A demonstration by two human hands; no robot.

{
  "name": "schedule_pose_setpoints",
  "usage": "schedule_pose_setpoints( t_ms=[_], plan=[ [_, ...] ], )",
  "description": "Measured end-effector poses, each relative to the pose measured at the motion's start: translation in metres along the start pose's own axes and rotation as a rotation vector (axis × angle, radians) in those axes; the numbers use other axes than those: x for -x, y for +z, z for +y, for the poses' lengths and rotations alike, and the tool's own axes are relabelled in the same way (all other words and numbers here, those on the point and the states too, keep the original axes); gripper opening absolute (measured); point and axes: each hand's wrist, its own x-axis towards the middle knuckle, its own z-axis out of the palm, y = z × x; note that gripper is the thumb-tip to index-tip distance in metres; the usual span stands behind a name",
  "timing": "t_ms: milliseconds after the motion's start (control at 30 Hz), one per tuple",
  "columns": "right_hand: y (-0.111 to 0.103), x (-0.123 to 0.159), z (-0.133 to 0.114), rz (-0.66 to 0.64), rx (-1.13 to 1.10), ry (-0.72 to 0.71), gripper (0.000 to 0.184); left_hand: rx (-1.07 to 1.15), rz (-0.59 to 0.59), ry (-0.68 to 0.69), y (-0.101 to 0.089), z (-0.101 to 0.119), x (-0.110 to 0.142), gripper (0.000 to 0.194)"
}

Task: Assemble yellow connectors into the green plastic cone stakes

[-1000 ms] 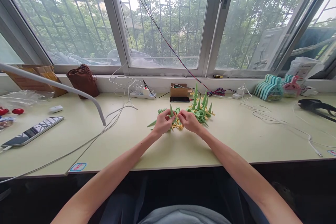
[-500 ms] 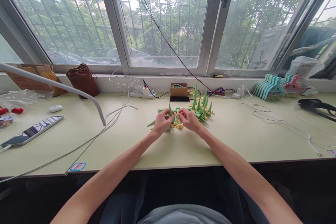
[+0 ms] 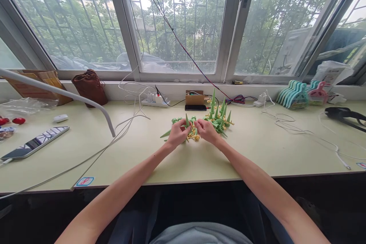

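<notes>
Both hands meet over a heap of green cone-shaped plastic spikes (image 3: 219, 118) and small yellow parts (image 3: 195, 136) in the middle of the pale green desk (image 3: 183, 160). My left hand (image 3: 177, 134) is closed around one green spike (image 3: 187, 121) that points up between the fingers. My right hand (image 3: 206, 131) pinches something small against that spike; what it holds is too small to name. Several finished spikes stand upright just behind my right hand.
A power strip (image 3: 153, 101), a small cardboard box with a dark phone (image 3: 195, 107) and loose white cables (image 3: 126, 122) lie behind the hands. A tablet (image 3: 34, 144) lies at far left, a brown pouch (image 3: 90, 87) on the sill, teal hangers (image 3: 293, 94) at right.
The hands have barely moved; fingers shifted slightly around the green spike, which stays between them.
</notes>
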Motion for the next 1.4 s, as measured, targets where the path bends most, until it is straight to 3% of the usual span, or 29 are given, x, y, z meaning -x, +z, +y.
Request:
schedule_pose_setpoints(
  t_ms=[133,233,633,833,1033,1400],
  plan=[
    [-0.0007,0.0023,-0.0038,-0.048,-0.057,-0.021,0.023,0.020,0.019,-0.030,-0.0002,0.0011,-0.0002,0.020],
    [-0.0009,0.0033,-0.0053,-0.070,-0.062,-0.035,0.020,0.023,0.015,-0.032,-0.0005,0.0022,0.0003,0.019],
    [-0.0006,0.0021,-0.0040,-0.080,-0.011,-0.015,0.058,0.034,-0.072,0.000,-0.0002,0.0020,0.0023,0.022],
    [0.0002,0.0026,-0.0030,-0.008,-0.070,-0.012,0.037,0.046,-0.010,-0.041,0.0015,0.0015,0.0006,0.030],
    [0.0001,0.0034,-0.0022,-0.018,-0.089,-0.044,0.021,0.065,0.007,-0.049,0.0016,0.0008,0.0002,0.032],
    [0.0014,-0.0006,0.0012,0.036,0.045,-0.055,0.045,0.038,-0.002,0.017,0.0027,-0.0037,-0.0002,0.029]
  ],
)
